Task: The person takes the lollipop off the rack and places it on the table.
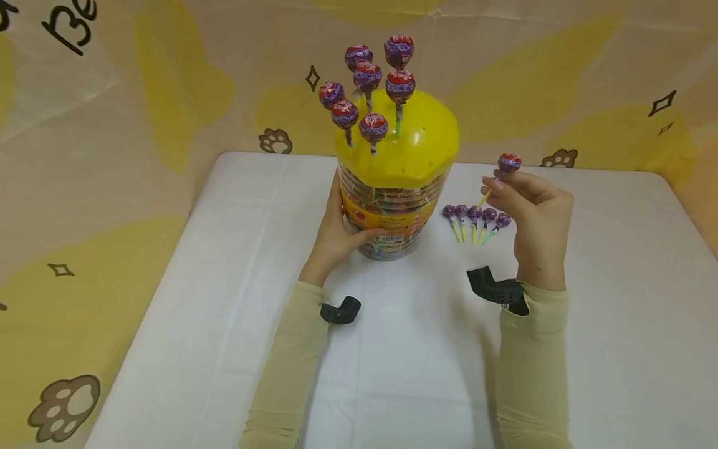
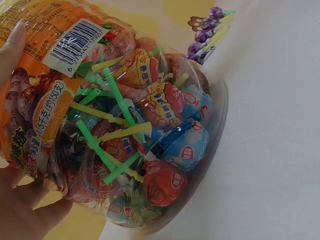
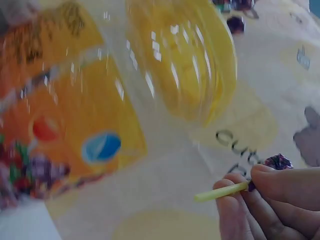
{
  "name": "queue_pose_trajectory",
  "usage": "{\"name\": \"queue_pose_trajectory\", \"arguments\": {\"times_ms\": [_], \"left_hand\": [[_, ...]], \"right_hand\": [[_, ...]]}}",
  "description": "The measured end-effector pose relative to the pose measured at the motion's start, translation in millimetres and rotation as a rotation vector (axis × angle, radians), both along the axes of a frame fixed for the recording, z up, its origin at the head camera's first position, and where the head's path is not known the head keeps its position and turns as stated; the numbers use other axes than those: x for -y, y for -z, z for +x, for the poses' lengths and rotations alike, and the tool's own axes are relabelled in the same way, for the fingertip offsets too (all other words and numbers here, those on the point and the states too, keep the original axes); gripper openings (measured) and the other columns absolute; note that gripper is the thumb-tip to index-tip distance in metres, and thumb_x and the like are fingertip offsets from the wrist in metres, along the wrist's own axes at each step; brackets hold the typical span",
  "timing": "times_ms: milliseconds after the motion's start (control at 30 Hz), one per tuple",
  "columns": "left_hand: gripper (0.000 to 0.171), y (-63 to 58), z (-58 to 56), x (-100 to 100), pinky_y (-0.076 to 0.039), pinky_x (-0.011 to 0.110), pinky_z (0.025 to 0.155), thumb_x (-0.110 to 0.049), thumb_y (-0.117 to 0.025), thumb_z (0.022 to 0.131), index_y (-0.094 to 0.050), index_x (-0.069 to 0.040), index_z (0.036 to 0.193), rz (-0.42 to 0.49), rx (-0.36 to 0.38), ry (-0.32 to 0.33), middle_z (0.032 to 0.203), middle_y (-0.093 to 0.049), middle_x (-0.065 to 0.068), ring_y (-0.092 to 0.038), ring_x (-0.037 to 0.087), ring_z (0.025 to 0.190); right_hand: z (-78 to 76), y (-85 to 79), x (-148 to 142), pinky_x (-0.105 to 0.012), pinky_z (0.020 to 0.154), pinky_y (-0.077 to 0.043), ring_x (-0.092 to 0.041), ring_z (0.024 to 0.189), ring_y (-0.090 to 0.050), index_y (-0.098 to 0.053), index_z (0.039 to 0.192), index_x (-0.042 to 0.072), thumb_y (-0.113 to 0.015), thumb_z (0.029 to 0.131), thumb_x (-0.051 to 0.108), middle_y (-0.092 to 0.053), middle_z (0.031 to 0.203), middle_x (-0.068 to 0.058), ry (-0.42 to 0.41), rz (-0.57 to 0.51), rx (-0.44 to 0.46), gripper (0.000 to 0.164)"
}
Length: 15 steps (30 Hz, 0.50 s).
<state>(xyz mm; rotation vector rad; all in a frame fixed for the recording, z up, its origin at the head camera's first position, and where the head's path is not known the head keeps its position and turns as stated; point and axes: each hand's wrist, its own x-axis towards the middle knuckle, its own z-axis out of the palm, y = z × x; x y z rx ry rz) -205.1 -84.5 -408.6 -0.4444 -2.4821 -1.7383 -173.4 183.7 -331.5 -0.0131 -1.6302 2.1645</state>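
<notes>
A large clear plastic jar [image 1: 417, 215] full of wrapped candies has a yellow lid [image 1: 429, 140]. Several lollipops [image 1: 400, 86] with purple and red wrappers stand upright in that lid, mostly on its left half. My left hand [image 1: 335, 240] grips the jar's left side, thumb across the front label. Through the jar's wall [image 2: 165, 195], the left wrist view shows candies with green and yellow sticks. Right of the jar, my right hand [image 1: 541, 215] pinches a lollipop [image 1: 509, 163] near its head between thumb and fingers. Its yellow stick [image 3: 220, 192] points toward the jar.
Several purple-wrapped lollipops [image 1: 475, 213] lie in a row on the white tabletop [image 1: 415, 349], right of the jar and below my right hand. A patterned yellow and beige cloth [image 1: 521, 81] hangs behind the table. Black wrist mounts [image 1: 496, 287] sit on both sleeves.
</notes>
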Motion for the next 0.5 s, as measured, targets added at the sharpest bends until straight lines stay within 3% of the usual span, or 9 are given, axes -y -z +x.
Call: {"name": "queue_pose_trajectory", "arguments": {"times_ms": [367, 500], "left_hand": [[0.115, 0.1, -0.3, 0, -0.02, 0.041, 0.115, -0.018, -0.081, 0.075, 0.005, -0.023, 0.152, 0.006, 0.002, 0.007, 0.156, -0.015, 0.002, -0.021, 0.019, 0.14], [0.115, 0.0, -0.4, -1, -0.019, 0.042, 0.115, -0.02, -0.081, 0.075, 0.005, -0.025, 0.152, 0.006, 0.017, 0.004, 0.156, -0.015, 0.001, -0.021, 0.018, 0.14]], "right_hand": [[-12.3, 25.9, -41, -0.024, 0.064, -0.057, -0.018, 0.068, -0.07, -0.071, 0.08, -0.005, -0.073, 0.077, -0.006, -0.071, 0.08, -0.01, 0.029, 0.002, 0.209, 0.003], [-14.9, 36.5, -52, -0.022, 0.064, -0.057, -0.016, 0.068, -0.07, -0.072, 0.078, -0.002, -0.07, 0.08, -0.007, -0.071, 0.079, -0.008, 0.04, -0.001, 0.297, 0.006]]}}
